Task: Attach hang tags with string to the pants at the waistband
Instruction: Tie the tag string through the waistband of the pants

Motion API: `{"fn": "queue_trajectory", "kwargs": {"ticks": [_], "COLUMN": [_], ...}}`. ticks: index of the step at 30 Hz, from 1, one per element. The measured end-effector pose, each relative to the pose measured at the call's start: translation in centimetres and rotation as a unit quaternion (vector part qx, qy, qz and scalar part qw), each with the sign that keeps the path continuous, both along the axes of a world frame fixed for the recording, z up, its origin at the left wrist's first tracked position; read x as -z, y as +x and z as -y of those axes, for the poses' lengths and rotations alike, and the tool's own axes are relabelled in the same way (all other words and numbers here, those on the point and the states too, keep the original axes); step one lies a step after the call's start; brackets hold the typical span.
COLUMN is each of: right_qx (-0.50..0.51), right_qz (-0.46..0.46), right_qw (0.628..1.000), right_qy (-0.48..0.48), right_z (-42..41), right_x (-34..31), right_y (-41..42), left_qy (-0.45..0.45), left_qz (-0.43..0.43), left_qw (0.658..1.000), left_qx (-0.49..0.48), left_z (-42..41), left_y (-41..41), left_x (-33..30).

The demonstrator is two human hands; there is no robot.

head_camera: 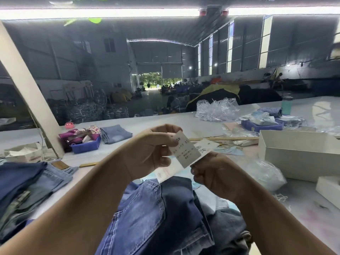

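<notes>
Hang tags (185,150), white cards with dark print, are held up above the table between both hands, the nearer card tilted and overlapping a second white card (204,146) behind it that juts toward the right. The left hand (152,151) pinches the upper left edge of the front tag, thumb on top and fingers curled underneath. The right hand (215,173) is clenched with its knuckles toward the camera, fingers curled at the lower right corner of the tags, gripping them there; whether it also holds string I cannot tell. Directly below the hands lie the pants (158,214), blue denim bunched in a heap at the near edge of the table (165,120), a darker navy pair folded over the lighter one. To the left sits a stack of folded jeans (31,184), one showing a tan leather patch. Farther back on the left, a blue bin (86,146) holds colourful cloth, with a folded light-blue denim piece (116,134) just beside it. On the right stands an open white box (298,153), with crumpled clear plastic bags (265,173) in front of it and more clear plastic (215,109) near the far edge. Another blue tray (261,126) and a teal bottle (286,105) stand well back on the right.
</notes>
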State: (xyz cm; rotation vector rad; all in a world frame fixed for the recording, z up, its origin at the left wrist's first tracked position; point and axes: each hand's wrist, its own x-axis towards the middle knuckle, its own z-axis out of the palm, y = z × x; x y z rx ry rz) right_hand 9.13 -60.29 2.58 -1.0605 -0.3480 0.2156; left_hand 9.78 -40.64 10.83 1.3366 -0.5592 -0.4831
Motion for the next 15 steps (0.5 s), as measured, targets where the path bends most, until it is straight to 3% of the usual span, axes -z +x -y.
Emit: {"fn": "queue_trajectory", "kwargs": {"ticks": [5, 10, 15], "right_qx": [0.009, -0.033, 0.056], "right_qz": [0.008, 0.040, 0.026], "right_qw": [0.992, 0.990, 0.985], "right_qy": [-0.125, -0.130, -0.159], "right_z": [-0.6, -0.5, -1.7], "right_x": [-0.3, -0.6, -0.9], "right_y": [-0.3, -0.7, -0.3], "left_qy": [0.104, 0.058, 0.037], "left_qz": [-0.050, -0.094, -0.113], "left_qw": [0.993, 0.994, 0.992], "left_qx": [0.026, 0.003, 0.035], "left_z": [0.0, -0.3, -0.8], "left_y": [0.8, 1.9, 2.2], "left_x": [2.0, 3.4, 3.2]}}
